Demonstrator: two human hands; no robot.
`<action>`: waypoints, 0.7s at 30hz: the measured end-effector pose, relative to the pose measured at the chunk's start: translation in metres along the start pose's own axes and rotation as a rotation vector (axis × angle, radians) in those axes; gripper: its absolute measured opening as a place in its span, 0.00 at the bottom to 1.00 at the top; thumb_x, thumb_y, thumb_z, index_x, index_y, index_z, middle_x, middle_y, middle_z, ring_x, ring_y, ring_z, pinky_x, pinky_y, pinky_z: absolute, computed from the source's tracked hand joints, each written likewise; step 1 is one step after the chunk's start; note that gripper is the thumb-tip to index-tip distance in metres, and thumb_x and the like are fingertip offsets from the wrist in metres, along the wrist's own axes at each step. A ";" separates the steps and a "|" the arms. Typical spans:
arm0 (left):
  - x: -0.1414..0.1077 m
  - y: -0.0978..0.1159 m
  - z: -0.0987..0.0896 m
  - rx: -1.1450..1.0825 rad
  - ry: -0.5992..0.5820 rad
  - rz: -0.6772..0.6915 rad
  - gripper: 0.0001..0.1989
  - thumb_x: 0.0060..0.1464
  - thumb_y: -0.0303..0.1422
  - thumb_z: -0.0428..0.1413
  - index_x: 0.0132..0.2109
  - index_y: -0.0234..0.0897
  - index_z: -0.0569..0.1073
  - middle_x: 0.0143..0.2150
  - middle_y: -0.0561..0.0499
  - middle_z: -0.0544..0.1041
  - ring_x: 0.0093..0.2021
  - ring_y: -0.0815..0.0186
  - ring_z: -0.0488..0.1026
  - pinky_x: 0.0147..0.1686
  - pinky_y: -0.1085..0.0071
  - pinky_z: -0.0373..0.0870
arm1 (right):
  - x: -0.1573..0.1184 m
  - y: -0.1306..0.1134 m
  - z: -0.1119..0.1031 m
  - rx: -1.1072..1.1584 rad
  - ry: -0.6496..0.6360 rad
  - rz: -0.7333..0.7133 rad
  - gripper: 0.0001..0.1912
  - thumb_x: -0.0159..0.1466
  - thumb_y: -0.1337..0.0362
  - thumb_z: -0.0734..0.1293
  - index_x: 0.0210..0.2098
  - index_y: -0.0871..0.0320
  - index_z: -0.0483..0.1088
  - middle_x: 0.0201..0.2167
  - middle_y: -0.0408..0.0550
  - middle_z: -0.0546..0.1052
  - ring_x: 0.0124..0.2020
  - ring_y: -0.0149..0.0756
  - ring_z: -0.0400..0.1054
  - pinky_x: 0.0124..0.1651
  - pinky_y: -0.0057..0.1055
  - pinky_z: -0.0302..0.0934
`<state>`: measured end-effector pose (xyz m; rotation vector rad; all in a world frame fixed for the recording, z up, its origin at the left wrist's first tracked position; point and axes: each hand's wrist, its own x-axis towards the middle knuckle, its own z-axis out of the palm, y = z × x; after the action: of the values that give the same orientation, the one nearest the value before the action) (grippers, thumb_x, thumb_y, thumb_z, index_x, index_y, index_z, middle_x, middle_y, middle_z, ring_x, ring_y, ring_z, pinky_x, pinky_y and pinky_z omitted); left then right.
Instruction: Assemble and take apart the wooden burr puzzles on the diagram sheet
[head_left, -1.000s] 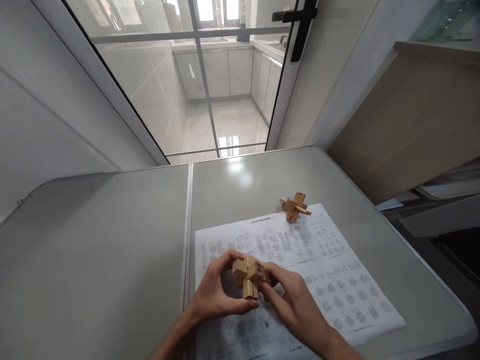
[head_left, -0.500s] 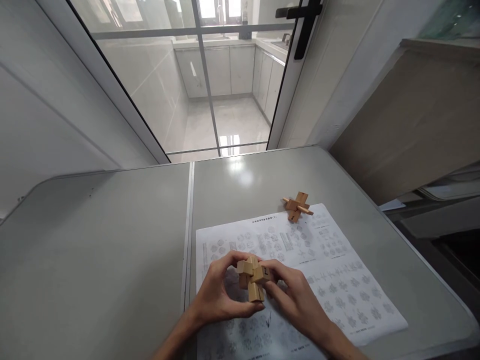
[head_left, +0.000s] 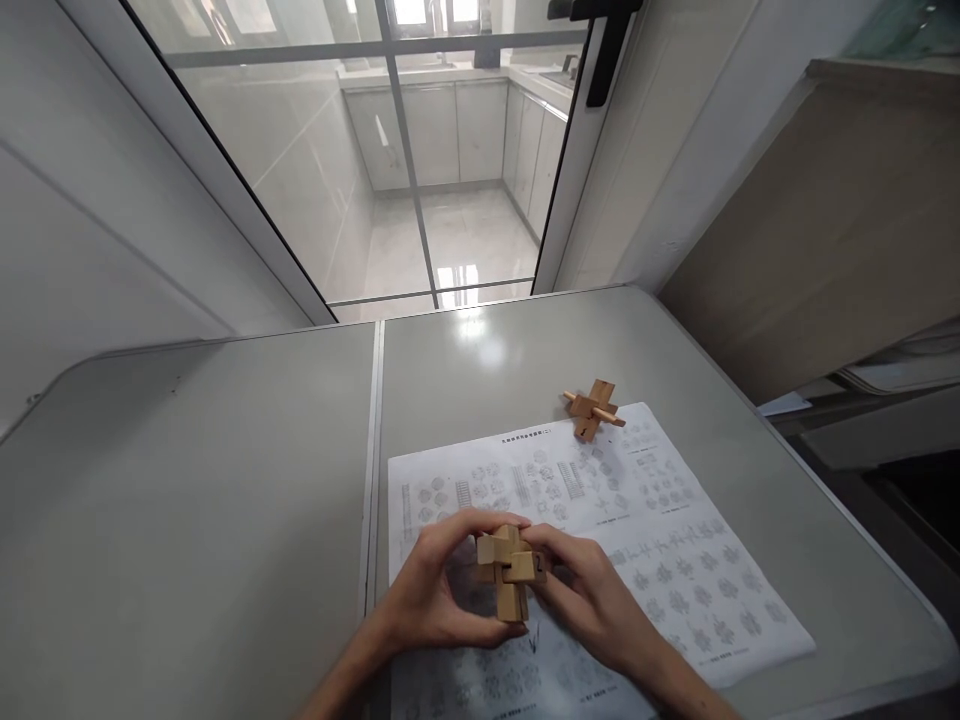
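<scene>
Wooden puzzle point(head_left: 510, 575) pinched by left hand point(head_left: 431, 590) and right hand point(head_left: 596, 595), held over printed sheet point(head_left: 750, 632), darker puzzle point(head_left: 594, 411) rested at sheet's far edge

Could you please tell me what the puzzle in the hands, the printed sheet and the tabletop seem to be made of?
The interlocking block puzzle looks like smooth, unpainted wood, judging by its tan colour and square-cut edges. The printed sheet is probably thin matte paper: it lies flat, without shine. The tabletop has a glossy grey-green finish that mirrors light, perhaps laminate.
</scene>
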<state>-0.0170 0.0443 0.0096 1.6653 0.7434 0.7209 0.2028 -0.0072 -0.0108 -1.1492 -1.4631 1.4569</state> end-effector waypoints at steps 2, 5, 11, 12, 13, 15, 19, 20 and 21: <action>0.000 0.000 0.000 0.009 0.004 0.011 0.38 0.41 0.27 0.74 0.61 0.46 0.75 0.54 0.48 0.84 0.52 0.54 0.82 0.55 0.64 0.76 | -0.001 0.000 -0.001 0.001 0.005 -0.002 0.12 0.76 0.55 0.65 0.45 0.56 0.75 0.34 0.45 0.76 0.33 0.35 0.65 0.38 0.31 0.59; 0.001 -0.002 -0.001 0.005 0.014 0.048 0.39 0.42 0.30 0.75 0.62 0.48 0.75 0.54 0.48 0.84 0.52 0.54 0.82 0.54 0.63 0.76 | 0.000 -0.002 -0.001 0.093 0.001 0.037 0.12 0.75 0.54 0.68 0.45 0.56 0.76 0.33 0.44 0.75 0.31 0.34 0.65 0.37 0.31 0.61; 0.003 -0.011 -0.002 0.002 0.073 0.179 0.41 0.44 0.35 0.76 0.65 0.49 0.73 0.62 0.42 0.78 0.60 0.48 0.77 0.60 0.53 0.73 | 0.003 -0.004 0.001 0.629 -0.160 0.174 0.36 0.65 0.44 0.76 0.67 0.48 0.66 0.54 0.54 0.77 0.50 0.47 0.75 0.48 0.40 0.70; 0.003 -0.012 -0.002 0.012 0.067 0.195 0.42 0.43 0.34 0.77 0.66 0.50 0.73 0.63 0.42 0.77 0.61 0.48 0.76 0.61 0.51 0.72 | 0.004 -0.004 0.002 0.685 -0.160 0.184 0.40 0.64 0.42 0.77 0.69 0.48 0.65 0.56 0.56 0.77 0.54 0.49 0.74 0.52 0.43 0.70; 0.004 -0.012 -0.003 0.023 0.057 0.205 0.43 0.43 0.34 0.77 0.66 0.50 0.72 0.64 0.41 0.77 0.61 0.47 0.76 0.62 0.50 0.71 | 0.005 -0.003 0.003 0.724 -0.154 0.195 0.42 0.64 0.41 0.76 0.70 0.49 0.64 0.57 0.56 0.77 0.56 0.51 0.74 0.55 0.45 0.69; 0.004 -0.012 -0.003 0.037 0.039 0.225 0.43 0.44 0.35 0.77 0.66 0.50 0.72 0.64 0.41 0.77 0.62 0.47 0.75 0.63 0.48 0.70 | 0.008 -0.002 0.006 0.766 -0.146 0.213 0.43 0.65 0.39 0.75 0.71 0.51 0.62 0.56 0.58 0.78 0.57 0.53 0.75 0.57 0.48 0.67; 0.004 -0.010 -0.001 0.049 0.049 0.220 0.39 0.44 0.36 0.76 0.64 0.48 0.74 0.55 0.43 0.81 0.58 0.49 0.75 0.59 0.52 0.72 | 0.011 -0.003 0.009 0.795 -0.136 0.227 0.42 0.65 0.42 0.76 0.69 0.52 0.62 0.52 0.57 0.81 0.56 0.53 0.76 0.57 0.46 0.66; 0.004 -0.010 -0.001 0.052 0.052 0.205 0.39 0.44 0.35 0.76 0.63 0.47 0.75 0.53 0.44 0.81 0.56 0.50 0.75 0.57 0.53 0.73 | 0.011 -0.003 0.009 0.802 -0.133 0.232 0.41 0.65 0.42 0.77 0.68 0.52 0.63 0.52 0.56 0.81 0.56 0.52 0.76 0.57 0.46 0.66; 0.003 -0.011 0.000 0.055 0.053 0.189 0.38 0.43 0.34 0.76 0.62 0.47 0.75 0.52 0.44 0.81 0.55 0.51 0.75 0.56 0.55 0.74 | 0.011 -0.003 0.009 0.804 -0.133 0.236 0.40 0.65 0.43 0.77 0.68 0.52 0.63 0.52 0.56 0.81 0.55 0.52 0.77 0.58 0.45 0.65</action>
<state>-0.0163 0.0486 -0.0005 1.7890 0.6534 0.8870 0.1908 0.0009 -0.0093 -0.7296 -0.6836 2.0453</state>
